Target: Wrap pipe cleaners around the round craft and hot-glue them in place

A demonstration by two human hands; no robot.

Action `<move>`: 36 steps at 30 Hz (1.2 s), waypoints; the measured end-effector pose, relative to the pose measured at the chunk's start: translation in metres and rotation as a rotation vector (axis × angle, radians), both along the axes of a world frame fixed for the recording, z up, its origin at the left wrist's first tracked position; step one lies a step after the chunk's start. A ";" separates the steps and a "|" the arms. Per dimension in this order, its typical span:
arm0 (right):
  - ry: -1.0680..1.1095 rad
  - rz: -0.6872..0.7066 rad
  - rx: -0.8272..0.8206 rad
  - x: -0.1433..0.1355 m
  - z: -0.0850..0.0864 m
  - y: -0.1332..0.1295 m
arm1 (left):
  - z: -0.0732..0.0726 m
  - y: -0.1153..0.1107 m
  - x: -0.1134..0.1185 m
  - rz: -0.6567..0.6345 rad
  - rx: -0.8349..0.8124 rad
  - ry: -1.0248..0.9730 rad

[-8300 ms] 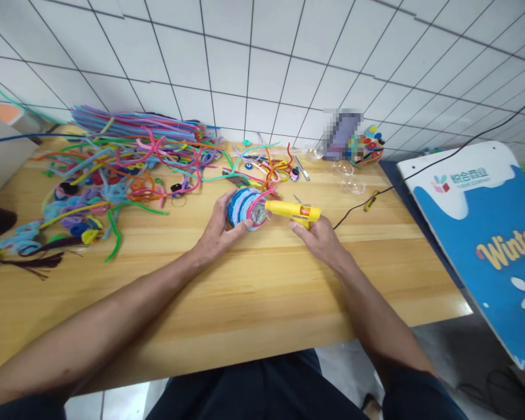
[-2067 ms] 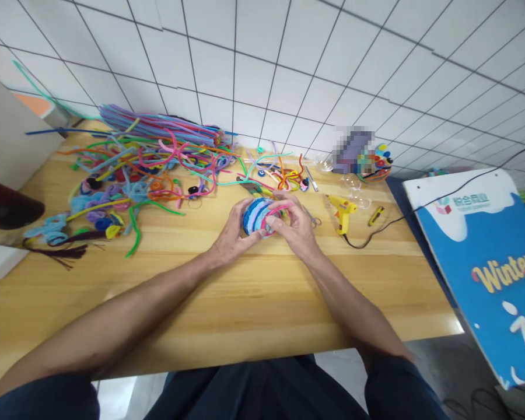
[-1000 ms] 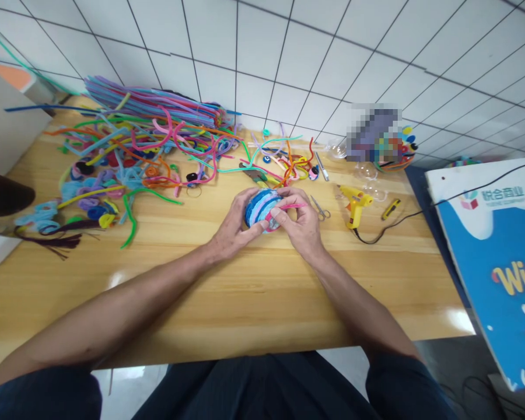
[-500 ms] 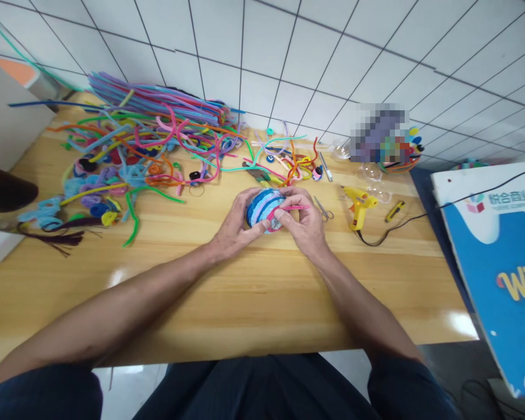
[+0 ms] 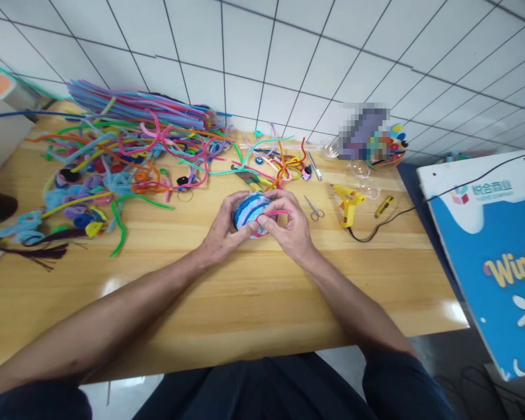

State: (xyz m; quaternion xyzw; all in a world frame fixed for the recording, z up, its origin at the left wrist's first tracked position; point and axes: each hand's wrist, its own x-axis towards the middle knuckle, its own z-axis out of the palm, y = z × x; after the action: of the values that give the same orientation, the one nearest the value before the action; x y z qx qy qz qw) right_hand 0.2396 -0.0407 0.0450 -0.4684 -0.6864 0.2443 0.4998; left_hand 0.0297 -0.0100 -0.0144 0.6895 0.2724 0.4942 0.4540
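Observation:
Between my hands is a ball wrapped in blue, light blue and lilac fuzzy pipe cleaner, held above the wooden table. My left hand is curled around its left side, with the thumb along the front. A pink pipe cleaner lies against the ball's lower front, and its loose end sticks out to the right. My right hand pinches this pink strand against the ball with thumb and fingers. The fingertips behind the ball are partly hidden.
Loose pipe cleaners are heaped at the back left. Small scissors, a yellow glue gun with a black cord, and a yellow cutter lie right of my hands. A blue printed board leans at the right edge.
The whole view has shifted, so everything sits a little further left. The ball has turned slightly in my hands, and the thumbs still press on the pink strand.

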 end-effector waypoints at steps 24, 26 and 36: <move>0.036 -0.015 -0.025 0.004 0.000 0.002 | 0.006 -0.001 -0.001 -0.050 -0.071 -0.012; 0.031 -0.026 -0.037 0.005 -0.001 0.002 | 0.004 0.000 -0.002 -0.064 -0.069 0.008; 0.057 -0.031 -0.053 0.006 -0.002 0.005 | -0.004 0.003 -0.006 -0.074 0.025 0.096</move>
State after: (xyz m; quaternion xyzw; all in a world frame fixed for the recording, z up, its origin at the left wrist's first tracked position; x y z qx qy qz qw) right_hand 0.2455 -0.0358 0.0432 -0.4851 -0.6576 0.2680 0.5104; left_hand 0.0233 -0.0066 -0.0188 0.7277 0.2620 0.4466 0.4498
